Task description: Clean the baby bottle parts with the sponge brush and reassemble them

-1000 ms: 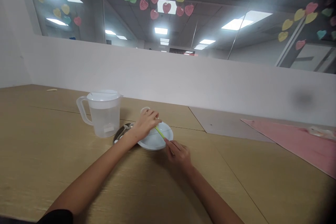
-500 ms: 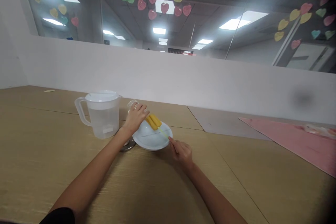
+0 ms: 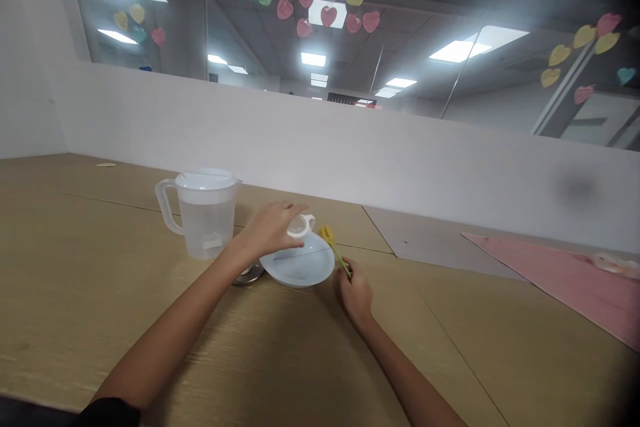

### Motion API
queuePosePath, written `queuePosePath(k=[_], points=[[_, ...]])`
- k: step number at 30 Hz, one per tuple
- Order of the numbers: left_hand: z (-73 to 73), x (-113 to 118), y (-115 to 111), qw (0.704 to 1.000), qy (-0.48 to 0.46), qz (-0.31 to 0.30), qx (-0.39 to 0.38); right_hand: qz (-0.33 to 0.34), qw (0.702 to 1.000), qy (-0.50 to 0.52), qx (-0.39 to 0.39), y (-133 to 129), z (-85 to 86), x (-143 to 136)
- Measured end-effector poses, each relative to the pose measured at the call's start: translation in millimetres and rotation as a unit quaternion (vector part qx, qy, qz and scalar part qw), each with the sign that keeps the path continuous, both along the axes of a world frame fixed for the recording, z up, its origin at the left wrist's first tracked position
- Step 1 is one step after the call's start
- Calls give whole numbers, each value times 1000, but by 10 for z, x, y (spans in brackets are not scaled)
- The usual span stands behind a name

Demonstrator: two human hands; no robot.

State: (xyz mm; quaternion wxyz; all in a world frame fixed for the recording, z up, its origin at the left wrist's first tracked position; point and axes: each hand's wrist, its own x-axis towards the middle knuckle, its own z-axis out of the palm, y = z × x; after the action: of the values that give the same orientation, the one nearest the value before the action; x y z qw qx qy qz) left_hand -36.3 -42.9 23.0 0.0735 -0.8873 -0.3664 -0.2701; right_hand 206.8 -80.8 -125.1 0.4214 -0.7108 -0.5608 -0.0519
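My left hand [image 3: 275, 230] grips a small clear cup with a white rim and handle [image 3: 299, 227], tilted above the back of a white bowl [image 3: 300, 268]. My right hand [image 3: 355, 290] is closed on the green stem of a yellow-headed utensil [image 3: 327, 235], whose head is raised at the bowl's right edge. Under my left wrist, a round metal item [image 3: 250, 274] shows in part beside the bowl. To the left stands a translucent lidded jug [image 3: 207, 220] with its handle pointing left.
A pink cloth [image 3: 560, 273] lies on the table [image 3: 125, 293] at the right, with a clear plastic packet [image 3: 615, 265] on it. A small flat piece [image 3: 105, 165] rests at the back left. A white wall [image 3: 300, 140] runs behind the table.
My left hand has moved right and now shows the white-rimmed cup over the bowl. The yellow head has moved from over the bowl to its right edge. The view has shifted slightly.
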Motion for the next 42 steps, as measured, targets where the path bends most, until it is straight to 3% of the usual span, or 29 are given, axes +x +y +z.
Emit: queuePosePath(k=[5,11,14,20,26,28,30,35,42], points=[[30,113,-304,991,34,-91,-97,35,994,-88,-59,2,-15,-44],[-134,322,-453,969,135,-169,-117,77,988,-115,-69,-37,29,-93],[-237,383,-461,960,167,-196,-113,104,990,-87,-44,-38,34,-101],[-344,384,-436,952,208,-189,-119,102,994,0,-31,-18,49,-123],[-372,330,-230,940,161,-242,-180,112,992,59,-4,-15,42,-138],[-435,335,-89,948,111,-225,-195,111,992,57,-2,-3,30,-134],[-524,354,51,959,81,-171,-210,113,992,54,1,12,17,-126],[-717,427,234,953,96,-72,-277,115,992,60,7,23,1,-119],[-794,508,292,967,73,-67,-237,126,991,38,24,-7,12,-119]])
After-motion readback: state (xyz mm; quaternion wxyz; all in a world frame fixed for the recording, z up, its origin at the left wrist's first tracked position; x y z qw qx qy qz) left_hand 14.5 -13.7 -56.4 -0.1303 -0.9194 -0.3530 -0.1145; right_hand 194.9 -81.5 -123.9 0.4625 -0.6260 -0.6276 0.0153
